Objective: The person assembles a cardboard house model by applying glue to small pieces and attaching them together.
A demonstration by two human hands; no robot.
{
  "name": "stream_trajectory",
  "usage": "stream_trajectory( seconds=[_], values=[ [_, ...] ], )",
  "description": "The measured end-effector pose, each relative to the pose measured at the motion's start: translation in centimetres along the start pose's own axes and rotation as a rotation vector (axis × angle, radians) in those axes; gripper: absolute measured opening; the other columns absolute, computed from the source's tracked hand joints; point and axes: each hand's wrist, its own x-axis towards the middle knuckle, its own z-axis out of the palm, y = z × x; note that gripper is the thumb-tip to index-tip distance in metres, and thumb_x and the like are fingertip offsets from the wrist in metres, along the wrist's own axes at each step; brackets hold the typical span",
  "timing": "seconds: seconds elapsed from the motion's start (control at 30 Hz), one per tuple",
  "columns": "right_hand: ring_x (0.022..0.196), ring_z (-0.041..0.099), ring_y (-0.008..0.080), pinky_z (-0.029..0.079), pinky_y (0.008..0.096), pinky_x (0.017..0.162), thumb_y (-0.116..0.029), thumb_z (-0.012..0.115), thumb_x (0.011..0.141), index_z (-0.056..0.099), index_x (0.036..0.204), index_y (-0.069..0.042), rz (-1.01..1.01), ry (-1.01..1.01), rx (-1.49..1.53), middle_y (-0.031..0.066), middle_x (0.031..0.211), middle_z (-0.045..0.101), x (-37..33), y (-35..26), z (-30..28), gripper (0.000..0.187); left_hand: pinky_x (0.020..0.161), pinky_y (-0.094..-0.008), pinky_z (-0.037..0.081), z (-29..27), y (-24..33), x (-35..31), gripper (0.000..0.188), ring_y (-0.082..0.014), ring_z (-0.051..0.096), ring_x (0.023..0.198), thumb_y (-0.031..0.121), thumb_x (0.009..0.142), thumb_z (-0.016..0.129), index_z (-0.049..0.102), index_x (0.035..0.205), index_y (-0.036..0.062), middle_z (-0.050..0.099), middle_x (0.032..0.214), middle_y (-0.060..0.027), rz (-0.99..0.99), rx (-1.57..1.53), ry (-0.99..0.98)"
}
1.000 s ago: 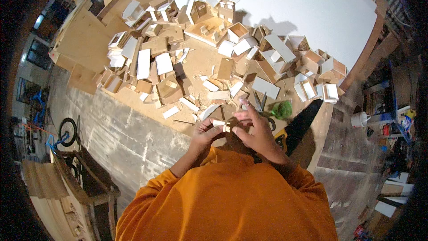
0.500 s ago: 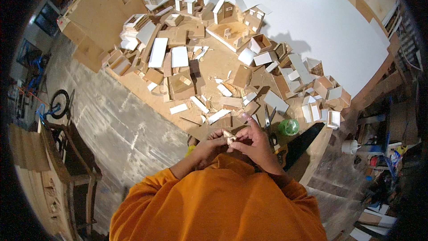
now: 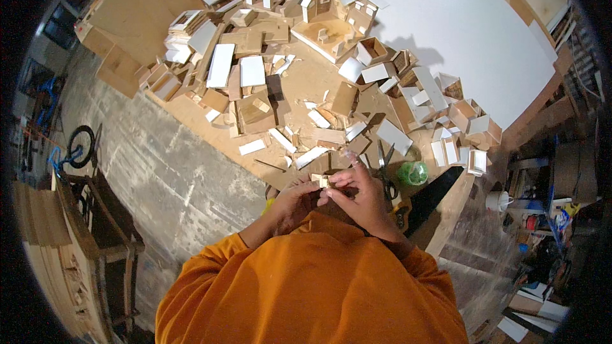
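Observation:
A small pale wooden piece [image 3: 320, 181], made of little blocks, is pinched at the front edge of the work board. My left hand [image 3: 292, 201] grips it from the left, its fingertips closed on the piece. On the other side, my right hand [image 3: 360, 196] holds it between thumb and fingers, with one finger raised away. My fingers cover part of the piece, so its full shape is hidden. Scissors [image 3: 386, 169] lie just beyond my right hand, near a green see-through container [image 3: 413, 173]. A handsaw [image 3: 436, 200] with a dark blade rests to the right.
White and brown board offcuts [image 3: 312, 156] litter the brown work board [image 3: 306, 83]. Miniature house models [image 3: 317, 5] and open boxes [image 3: 371, 50] stand further back. A thin stick [image 3: 270, 165] lies near the left edge. Beyond spreads a large white panel [image 3: 459, 19]. A wooden frame [image 3: 95, 248] stands at left.
Both hands have moved slightly away from my body with the wooden piece, which has been turned between the fingers. The whole view has shifted a little; the things on the board look unchanged.

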Motion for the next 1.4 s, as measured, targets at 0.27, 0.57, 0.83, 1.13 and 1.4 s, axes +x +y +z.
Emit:
stream_trajectory(
  seconds=[0.27, 0.57, 0.83, 1.13, 1.4],
  values=[
    [0.075, 0.068, 0.0180, 0.053, 0.0294, 0.068, 0.000, 0.070, 0.078, 0.043, 0.132, -0.001, -0.097, 0.141, -0.144, 0.0092, 0.084, 0.069, 0.2, 0.0, 0.1, 0.060, 0.070, -0.0282, 0.053, -0.1, -0.2, 0.7, 0.011, -0.0151, 0.064, 0.078, 0.010, 0.089, 0.061, 0.059, 0.097, 0.0046, 0.066, 0.092, -0.0074, 0.017, 0.029, -0.007],
    [0.062, 0.058, 0.0209, 0.048, 0.0308, 0.058, 0.001, 0.064, 0.080, 0.049, 0.121, -0.002, -0.272, 0.141, -0.275, 0.0087, 0.085, 0.066, 0.2, 0.6, -0.6, 0.043, 0.072, -0.0293, 0.052, 2.1, 0.2, 0.1, 0.016, -0.0150, 0.063, 0.078, 0.020, 0.092, 0.056, 0.059, 0.102, 0.0072, 0.066, 0.090, -0.0061, -0.010, 0.146, -0.061],
    [0.061, 0.056, 0.0163, 0.047, 0.0284, 0.058, 0.003, 0.061, 0.081, 0.046, 0.122, -0.002, -0.134, 0.141, -0.138, 0.0075, 0.083, 0.064, -0.5, 0.8, -0.5, 0.044, 0.073, -0.0288, 0.051, 1.2, -0.4, 0.5, 0.019, -0.0148, 0.063, 0.079, 0.020, 0.096, 0.050, 0.058, 0.107, 0.0069, 0.064, 0.093, -0.0044, 0.048, 0.191, -0.134],
    [0.078, 0.065, 0.0185, 0.051, 0.0294, 0.066, 0.002, 0.059, 0.082, 0.041, 0.129, 0.001, -0.083, 0.139, -0.044, 0.0108, 0.088, 0.066, -0.4, 0.2, -2.1, 0.050, 0.079, -0.0306, 0.048, 1.8, -0.9, 0.3, 0.024, -0.0171, 0.060, 0.082, 0.021, 0.097, 0.049, 0.057, 0.112, 0.0035, 0.063, 0.091, -0.0058, 0.217, 0.355, -0.167],
    [0.074, 0.066, 0.0208, 0.052, 0.0312, 0.069, -0.002, 0.067, 0.080, 0.043, 0.133, -0.003, -0.338, 0.154, -0.132, 0.0092, 0.091, 0.069, 0.0, -0.6, -1.3, 0.058, 0.078, -0.0280, 0.047, 2.0, -1.0, 0.4, 0.023, -0.0143, 0.060, 0.082, 0.021, 0.098, 0.048, 0.057, 0.109, 0.0026, 0.062, 0.089, -0.0050, 0.278, 0.471, -0.187]
  ],
)
